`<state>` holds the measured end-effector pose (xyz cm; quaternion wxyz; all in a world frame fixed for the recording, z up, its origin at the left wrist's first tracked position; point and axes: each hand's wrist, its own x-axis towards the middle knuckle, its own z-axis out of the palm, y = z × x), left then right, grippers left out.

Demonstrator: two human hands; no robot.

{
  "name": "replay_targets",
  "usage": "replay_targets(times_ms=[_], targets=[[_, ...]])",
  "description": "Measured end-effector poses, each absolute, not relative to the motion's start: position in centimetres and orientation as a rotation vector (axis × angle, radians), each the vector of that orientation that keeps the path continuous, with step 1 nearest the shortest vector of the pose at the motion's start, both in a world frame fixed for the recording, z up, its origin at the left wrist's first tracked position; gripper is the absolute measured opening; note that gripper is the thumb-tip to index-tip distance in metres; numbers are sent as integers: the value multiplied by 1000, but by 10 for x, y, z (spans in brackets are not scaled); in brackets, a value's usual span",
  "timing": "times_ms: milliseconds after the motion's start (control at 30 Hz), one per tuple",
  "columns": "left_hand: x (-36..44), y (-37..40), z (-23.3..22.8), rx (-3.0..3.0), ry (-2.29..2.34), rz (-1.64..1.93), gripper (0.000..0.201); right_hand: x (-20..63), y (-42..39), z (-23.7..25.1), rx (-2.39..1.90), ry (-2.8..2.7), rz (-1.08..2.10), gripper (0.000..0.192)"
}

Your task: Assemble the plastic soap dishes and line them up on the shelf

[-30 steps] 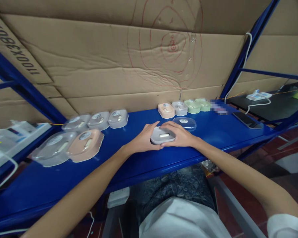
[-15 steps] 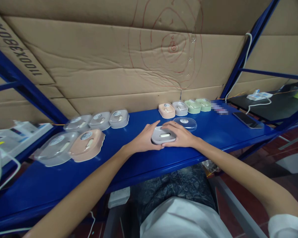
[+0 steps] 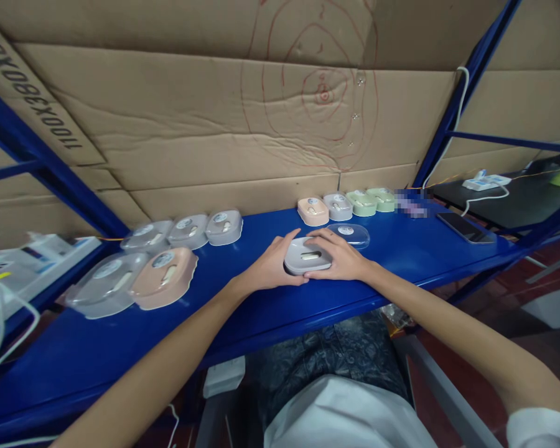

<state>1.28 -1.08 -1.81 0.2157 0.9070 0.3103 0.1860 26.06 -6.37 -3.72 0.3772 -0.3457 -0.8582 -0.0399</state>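
Observation:
A small grey plastic box (image 3: 301, 266) with rounded corners is between my two hands, just above or on the blue table. On its top sits a short pale bar (image 3: 310, 256) with a dark gap beside it. My left hand (image 3: 275, 266) wraps the box's left side, thumb and fingers around its edge. My right hand (image 3: 338, 254) grips the right side, its fingers over the top rim and its thumb at the front. Right behind my right hand lies a clear plastic lid (image 3: 357, 235) with a round sticker.
Grey boxes (image 3: 224, 227) and a peach box (image 3: 165, 278) with clear lids stand at left. Smaller peach (image 3: 313, 212), grey and green boxes (image 3: 361, 203) line the back. A phone (image 3: 465, 227) lies right. Power strips (image 3: 42, 258) are at left; cardboard (image 3: 182, 118) stands behind.
The pale bar on the grey box's top now has a dark gap beside it. Both hands keep their grip in nearly the same spot; the view has shifted slightly.

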Motion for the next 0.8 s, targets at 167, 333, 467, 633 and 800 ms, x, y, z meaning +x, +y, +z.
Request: replay_targets(times_ms=[167,333,467,633,800], targets=[[12,-12,-16,2490,891,533,129,260,-66,-35,-880,-2186,-116,69],[11,-13,-15,2470,909,510,135,261,-67,-35,-890,-2129,-98,66],[9,-10,-16,2457,882,564,135,262,-68,-34,-942,-2025,-102,60],[8,-6,-18,2462,844,612,132,262,-69,-32,-1015,-1953,-110,56],[8,-5,-20,2465,839,617,131,263,-69,-33,-1019,-1964,-142,57]])
